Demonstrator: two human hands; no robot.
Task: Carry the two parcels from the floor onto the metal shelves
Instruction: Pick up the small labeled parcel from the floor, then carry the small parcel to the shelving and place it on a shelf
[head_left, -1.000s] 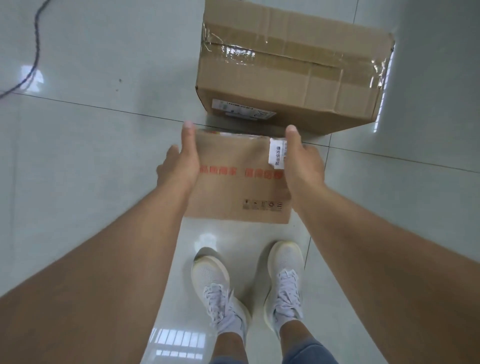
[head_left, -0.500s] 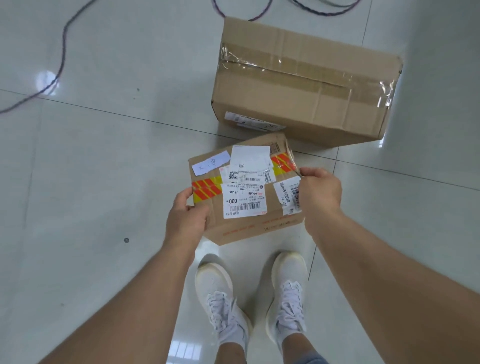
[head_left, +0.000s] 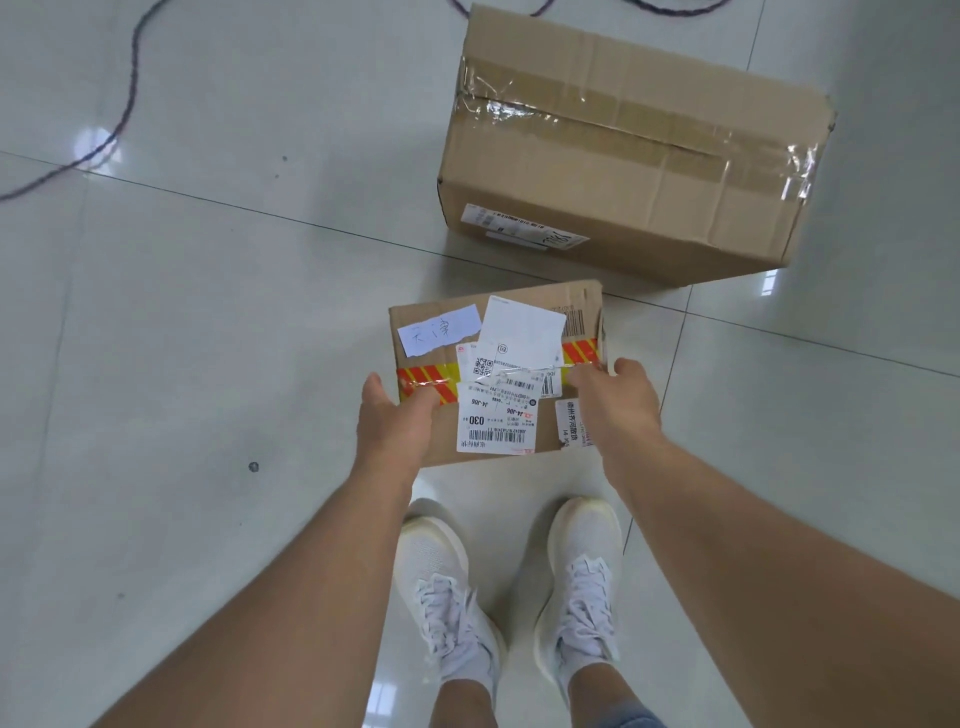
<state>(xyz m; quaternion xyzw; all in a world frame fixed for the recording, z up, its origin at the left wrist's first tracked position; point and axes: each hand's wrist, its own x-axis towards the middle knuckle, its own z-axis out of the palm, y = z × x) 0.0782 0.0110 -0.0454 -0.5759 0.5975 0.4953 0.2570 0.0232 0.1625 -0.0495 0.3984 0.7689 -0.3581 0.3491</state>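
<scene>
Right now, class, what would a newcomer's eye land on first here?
First, the small parcel at centre, plastered with white labels and red-yellow tape, held between the left hand and right hand above white shoes. Next, the large taped carton on the tiled floor, upper right.

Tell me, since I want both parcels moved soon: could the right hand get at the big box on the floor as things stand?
Probably not yet. The right hand and left hand both grip the small parcel. The big box lies just beyond with nothing between, so the way is free once a hand is.
</scene>
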